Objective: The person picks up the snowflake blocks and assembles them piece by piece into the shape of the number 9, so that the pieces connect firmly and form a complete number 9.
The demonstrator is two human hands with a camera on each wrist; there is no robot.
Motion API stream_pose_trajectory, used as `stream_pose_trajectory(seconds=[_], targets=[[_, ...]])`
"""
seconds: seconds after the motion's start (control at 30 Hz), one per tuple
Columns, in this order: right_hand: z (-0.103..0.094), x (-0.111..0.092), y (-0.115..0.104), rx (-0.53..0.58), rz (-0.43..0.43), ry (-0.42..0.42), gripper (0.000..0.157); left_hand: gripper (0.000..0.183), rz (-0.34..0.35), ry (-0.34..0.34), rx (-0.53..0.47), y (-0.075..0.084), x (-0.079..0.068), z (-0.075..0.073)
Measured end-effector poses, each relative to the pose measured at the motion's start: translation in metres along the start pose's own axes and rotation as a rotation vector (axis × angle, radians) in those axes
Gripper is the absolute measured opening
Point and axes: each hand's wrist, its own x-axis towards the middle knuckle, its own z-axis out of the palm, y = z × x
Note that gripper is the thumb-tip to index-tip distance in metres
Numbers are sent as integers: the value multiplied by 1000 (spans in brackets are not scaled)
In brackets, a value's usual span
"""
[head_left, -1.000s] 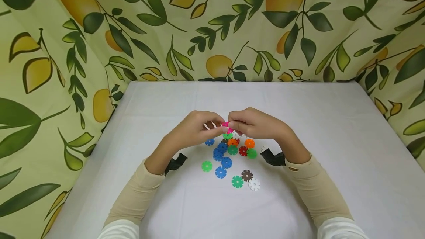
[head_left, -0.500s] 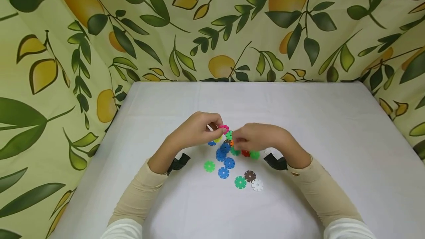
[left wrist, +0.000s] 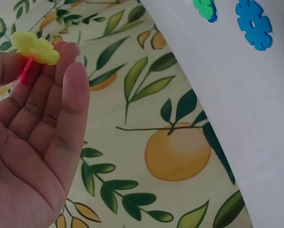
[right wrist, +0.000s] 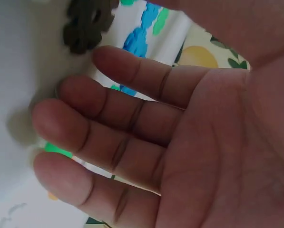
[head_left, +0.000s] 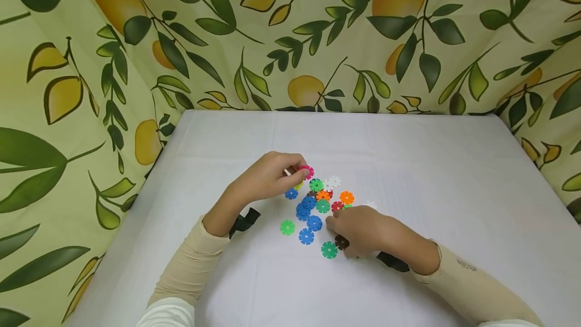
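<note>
Though crosswise to yellow disc (left wrist: 27, 43), pink disc (head_left: 310, 171) broadside to head view

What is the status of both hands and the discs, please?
Left hand pinching pink disc, yellow disc against it. Right hand at brown disc, partly hiding it. Blue discs crowding nearby.

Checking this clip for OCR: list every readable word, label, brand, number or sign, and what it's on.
Legible text: none.
Right sleeve: small dark mark in the head view, possibly lettering; too small to read.
Notched discs: no lettering seen; small, and blurred in the right wrist view.
Patterned cloth: fruit and leaf prints, no lettering seen.
</note>
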Motion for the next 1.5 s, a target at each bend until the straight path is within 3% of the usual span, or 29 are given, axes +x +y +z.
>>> stream_pose_trajectory(seconds=[0.23,0.47,0.53,0.67,0.8,0.97,1.27,1.5], targets=[[7,-5,8,140,-26,16,34,18,11,15,-37,0,0,0],[-3,-11,25,302,-194,-17,24,10,26,108,-12,2,1,1],[-10,-12,31,325,-256,30,17,9,25,121,-36,2,1,2],[-29,-13,43,346,-349,208,12,10,24,107,-126,2,1,3],[-50,-17,48,372,-348,350,11,10,20,75,-227,5,0,4],[-69,-17,48,417,-395,463,10,12,-7,14,-388,9,-2,6],[-70,-13,42,407,-497,630,14,15,45,-20,-481,14,-2,10],[-66,-12,36,352,-531,714,17,17,15,-67,-596,16,-3,11]])
